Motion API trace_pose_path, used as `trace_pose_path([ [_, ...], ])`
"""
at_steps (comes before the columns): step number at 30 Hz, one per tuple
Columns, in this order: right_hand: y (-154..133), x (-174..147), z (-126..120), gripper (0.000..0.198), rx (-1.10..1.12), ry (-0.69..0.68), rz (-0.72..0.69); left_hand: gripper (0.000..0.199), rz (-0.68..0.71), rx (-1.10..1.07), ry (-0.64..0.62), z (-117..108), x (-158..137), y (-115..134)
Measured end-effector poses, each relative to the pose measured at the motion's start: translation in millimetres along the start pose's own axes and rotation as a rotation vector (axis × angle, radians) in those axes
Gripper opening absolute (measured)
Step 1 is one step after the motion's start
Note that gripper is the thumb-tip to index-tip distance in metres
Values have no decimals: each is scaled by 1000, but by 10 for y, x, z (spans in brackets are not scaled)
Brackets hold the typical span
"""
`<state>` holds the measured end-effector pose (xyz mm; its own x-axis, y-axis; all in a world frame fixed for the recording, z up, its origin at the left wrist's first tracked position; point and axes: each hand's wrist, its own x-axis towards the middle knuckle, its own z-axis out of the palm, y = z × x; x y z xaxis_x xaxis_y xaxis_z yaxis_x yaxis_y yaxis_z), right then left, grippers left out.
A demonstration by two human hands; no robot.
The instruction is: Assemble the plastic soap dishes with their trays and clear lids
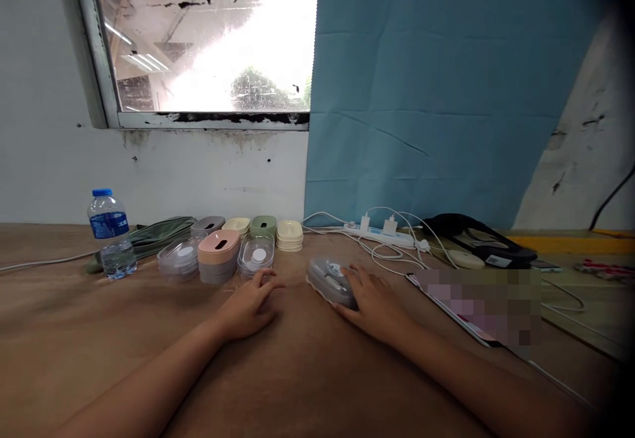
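My right hand [376,302] grips the right side of a small grey oval container [327,279] with a clear, see-through top, its thumb at the near edge and its fingers over the far side. Something white shows under the clear top, too small to make out. My left hand [252,306] hovers over or rests on the brown tabletop, fingers apart, holding nothing. Just beyond it stand stacked clear plastic lids [255,256] with a white round patch. Beside those is a stack of pink and grey oval boxes [218,256], the top one with a dark slot.
More clear lids [178,259], a green box [262,226] and cream pieces [290,234] line the back. A water bottle [113,234] stands left. At right are a power strip [384,234] with cables, a tablet-like device [459,312] and a black strap [476,236].
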<state>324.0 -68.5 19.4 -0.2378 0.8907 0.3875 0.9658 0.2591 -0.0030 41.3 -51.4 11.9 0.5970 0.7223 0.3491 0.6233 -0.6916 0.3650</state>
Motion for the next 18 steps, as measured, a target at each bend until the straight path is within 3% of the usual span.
trace_pose_path([
  [5, 260, 119, 49, 64, -91, -20, 31, 19, 22, 12, 42, -19, 0, 0],
  [9, 345, 325, 201, 51, -156, -15, 76, 18, 28, 23, 63, -19, 7, 7],
  [18, 551, 1131, 532, 31, -274, 72, 281, 19, 40, 78, 33, -34, -4, 4],
])
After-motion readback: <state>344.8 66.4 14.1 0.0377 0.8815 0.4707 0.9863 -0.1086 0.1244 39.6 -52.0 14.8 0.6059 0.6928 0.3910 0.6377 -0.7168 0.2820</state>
